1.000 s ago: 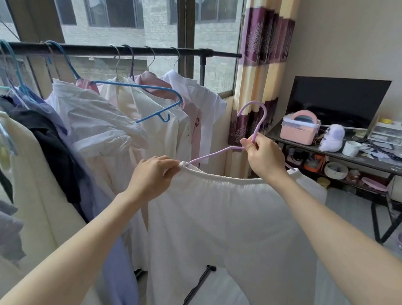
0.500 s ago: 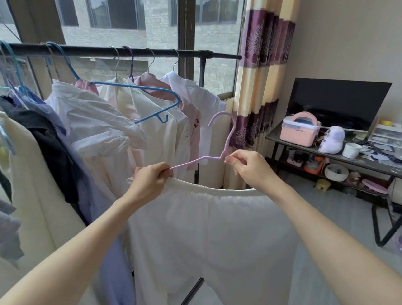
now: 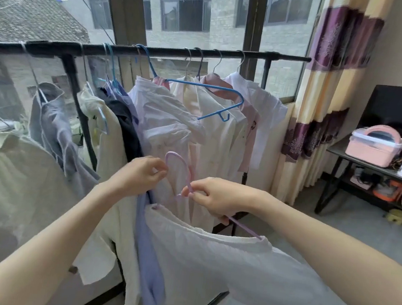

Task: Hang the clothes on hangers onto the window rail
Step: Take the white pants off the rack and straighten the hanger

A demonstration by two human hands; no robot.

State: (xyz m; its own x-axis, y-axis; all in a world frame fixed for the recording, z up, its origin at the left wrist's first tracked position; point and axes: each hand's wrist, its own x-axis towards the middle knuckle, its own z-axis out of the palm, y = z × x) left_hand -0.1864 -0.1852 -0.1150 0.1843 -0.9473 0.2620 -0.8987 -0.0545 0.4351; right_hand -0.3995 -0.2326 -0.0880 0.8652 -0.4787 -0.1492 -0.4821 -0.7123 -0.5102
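Better to raise the hanger (image 3: 180,175) straight up to the rail (image 3: 170,54) and slip its hook over a free stretch right of the hung shirts (image 3: 197,127), keeping the bar level so the garment (image 3: 220,261) does not slide off. Left hand (image 3: 138,176) pinching the hook; right hand (image 3: 217,198) pinching the neck just under it. Hanger lilac, thin plastic, well below the rail. Garment white, soft, wrinkled, drooping from the tilted bar.
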